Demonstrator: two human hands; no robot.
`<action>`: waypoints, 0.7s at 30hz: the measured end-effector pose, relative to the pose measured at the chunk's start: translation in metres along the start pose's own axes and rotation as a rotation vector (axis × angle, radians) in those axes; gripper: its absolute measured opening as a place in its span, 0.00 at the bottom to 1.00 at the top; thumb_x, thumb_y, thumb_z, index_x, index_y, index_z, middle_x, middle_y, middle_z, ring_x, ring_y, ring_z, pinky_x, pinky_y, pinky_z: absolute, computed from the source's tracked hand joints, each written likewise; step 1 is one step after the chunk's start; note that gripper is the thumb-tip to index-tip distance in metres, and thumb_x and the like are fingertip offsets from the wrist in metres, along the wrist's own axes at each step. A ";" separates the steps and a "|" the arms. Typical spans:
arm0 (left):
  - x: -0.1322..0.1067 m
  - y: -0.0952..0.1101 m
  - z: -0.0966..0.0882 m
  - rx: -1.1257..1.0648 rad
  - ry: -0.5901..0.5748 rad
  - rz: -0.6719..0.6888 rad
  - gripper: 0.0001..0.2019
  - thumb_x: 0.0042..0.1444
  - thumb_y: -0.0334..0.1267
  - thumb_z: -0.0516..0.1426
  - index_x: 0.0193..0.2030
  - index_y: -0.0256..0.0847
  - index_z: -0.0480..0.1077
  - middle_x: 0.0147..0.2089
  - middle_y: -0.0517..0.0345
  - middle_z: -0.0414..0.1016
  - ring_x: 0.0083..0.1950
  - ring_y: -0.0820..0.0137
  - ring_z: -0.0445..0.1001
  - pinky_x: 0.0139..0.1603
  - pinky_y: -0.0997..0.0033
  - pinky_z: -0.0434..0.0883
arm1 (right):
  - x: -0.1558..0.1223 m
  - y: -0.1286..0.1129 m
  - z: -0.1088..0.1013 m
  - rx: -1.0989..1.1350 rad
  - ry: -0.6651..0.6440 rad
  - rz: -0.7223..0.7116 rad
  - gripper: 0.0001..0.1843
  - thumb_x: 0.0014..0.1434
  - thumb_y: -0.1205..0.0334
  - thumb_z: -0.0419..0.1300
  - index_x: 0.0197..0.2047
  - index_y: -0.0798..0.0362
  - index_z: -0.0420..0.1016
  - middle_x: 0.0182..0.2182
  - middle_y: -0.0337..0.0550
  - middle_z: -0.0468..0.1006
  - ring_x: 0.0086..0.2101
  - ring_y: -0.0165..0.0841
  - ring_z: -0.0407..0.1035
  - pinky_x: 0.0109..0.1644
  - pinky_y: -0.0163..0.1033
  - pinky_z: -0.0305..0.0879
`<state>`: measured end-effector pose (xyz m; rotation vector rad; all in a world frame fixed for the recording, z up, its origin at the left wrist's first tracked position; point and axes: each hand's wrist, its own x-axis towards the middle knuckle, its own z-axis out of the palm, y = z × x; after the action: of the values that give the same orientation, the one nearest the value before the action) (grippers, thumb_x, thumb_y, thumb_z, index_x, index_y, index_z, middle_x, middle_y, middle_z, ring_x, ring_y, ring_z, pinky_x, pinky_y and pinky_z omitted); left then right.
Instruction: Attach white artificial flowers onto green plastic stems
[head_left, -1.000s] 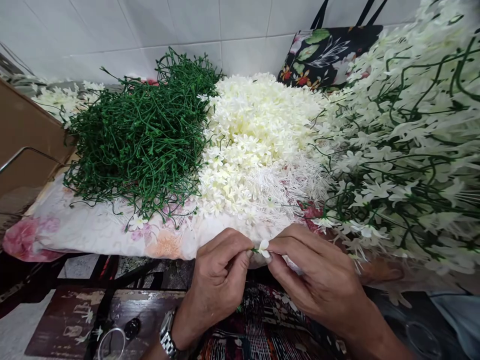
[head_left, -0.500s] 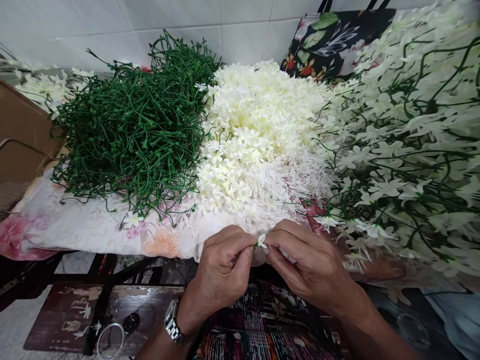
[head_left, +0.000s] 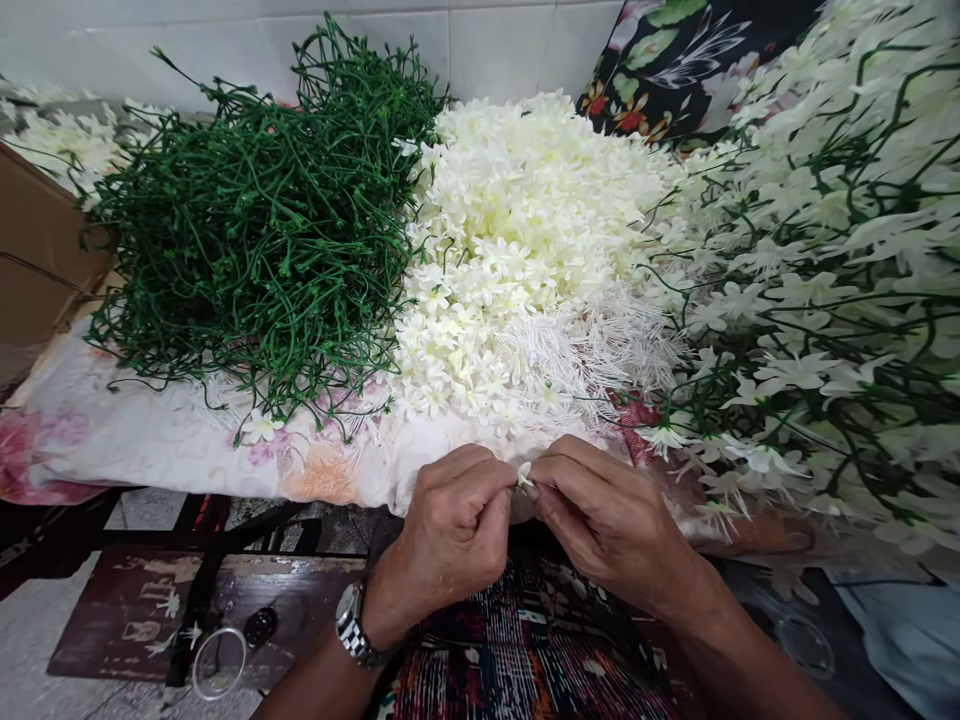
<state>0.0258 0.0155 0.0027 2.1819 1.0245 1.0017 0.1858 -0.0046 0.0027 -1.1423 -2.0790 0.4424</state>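
Note:
My left hand (head_left: 457, 525) and my right hand (head_left: 604, 515) meet fingertip to fingertip just below the cloth's front edge. Both pinch one small white artificial flower (head_left: 524, 474) on a thin green stem; most of the stem is hidden inside my left fingers. Just beyond my hands lies a big heap of loose white flowers (head_left: 525, 240). A tangled pile of bare green stems (head_left: 262, 220) sits to its left. On the right lies a mass of stems with white flowers attached (head_left: 825, 280).
Everything rests on a floral cloth (head_left: 150, 445). A cardboard box (head_left: 37, 250) stands at the far left, a dark floral bag (head_left: 675, 70) at the back against the white tiled wall. Below left, a worn dark board (head_left: 142, 620) holds a ring and a small black object.
My hands have drawn slightly closer together and a little higher in view. The flower is pressed tighter between the fingertips, showing less petal. The camera has tilted down a bit.

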 end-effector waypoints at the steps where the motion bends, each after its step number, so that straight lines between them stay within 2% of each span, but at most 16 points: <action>1: 0.000 0.000 0.000 0.004 0.004 0.004 0.12 0.51 0.22 0.48 0.23 0.38 0.65 0.20 0.62 0.62 0.23 0.74 0.61 0.23 0.74 0.60 | 0.000 0.000 0.001 -0.007 -0.001 0.001 0.10 0.61 0.75 0.49 0.30 0.56 0.65 0.24 0.41 0.65 0.27 0.29 0.59 0.29 0.34 0.58; 5: -0.001 -0.001 0.000 -0.038 0.026 0.009 0.11 0.52 0.22 0.49 0.26 0.38 0.67 0.21 0.62 0.64 0.24 0.75 0.63 0.24 0.76 0.62 | 0.000 -0.003 -0.003 -0.033 -0.017 0.009 0.10 0.62 0.73 0.49 0.30 0.56 0.66 0.25 0.41 0.66 0.27 0.29 0.60 0.30 0.34 0.58; 9: -0.002 -0.001 -0.003 -0.133 0.088 -0.017 0.10 0.53 0.22 0.50 0.30 0.38 0.68 0.23 0.62 0.66 0.24 0.76 0.65 0.24 0.78 0.63 | -0.002 -0.010 -0.017 -0.053 -0.002 0.030 0.02 0.61 0.68 0.54 0.37 0.56 0.68 0.30 0.43 0.70 0.32 0.30 0.65 0.35 0.35 0.63; 12: -0.003 -0.001 -0.004 -0.138 0.123 -0.002 0.10 0.53 0.22 0.50 0.30 0.37 0.69 0.23 0.61 0.66 0.24 0.76 0.66 0.23 0.78 0.63 | -0.003 -0.015 -0.023 -0.093 0.067 0.044 0.07 0.59 0.67 0.56 0.42 0.57 0.68 0.34 0.45 0.71 0.35 0.31 0.66 0.39 0.36 0.64; 16: -0.004 0.000 -0.005 -0.101 0.116 0.043 0.09 0.52 0.21 0.50 0.30 0.36 0.69 0.23 0.60 0.66 0.25 0.75 0.66 0.24 0.77 0.63 | -0.002 -0.017 -0.020 -0.065 0.103 -0.005 0.06 0.59 0.73 0.54 0.38 0.57 0.69 0.30 0.44 0.71 0.32 0.30 0.66 0.36 0.35 0.64; 21: -0.005 -0.001 -0.003 -0.103 0.101 0.059 0.10 0.52 0.21 0.50 0.30 0.36 0.69 0.23 0.60 0.66 0.25 0.74 0.66 0.23 0.76 0.63 | -0.001 -0.014 -0.013 0.019 0.080 0.016 0.07 0.59 0.74 0.52 0.34 0.57 0.70 0.27 0.42 0.71 0.30 0.29 0.66 0.32 0.34 0.63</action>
<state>0.0210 0.0127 0.0019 2.1070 0.9362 1.1766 0.1872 -0.0138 0.0196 -1.1480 -1.9941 0.4160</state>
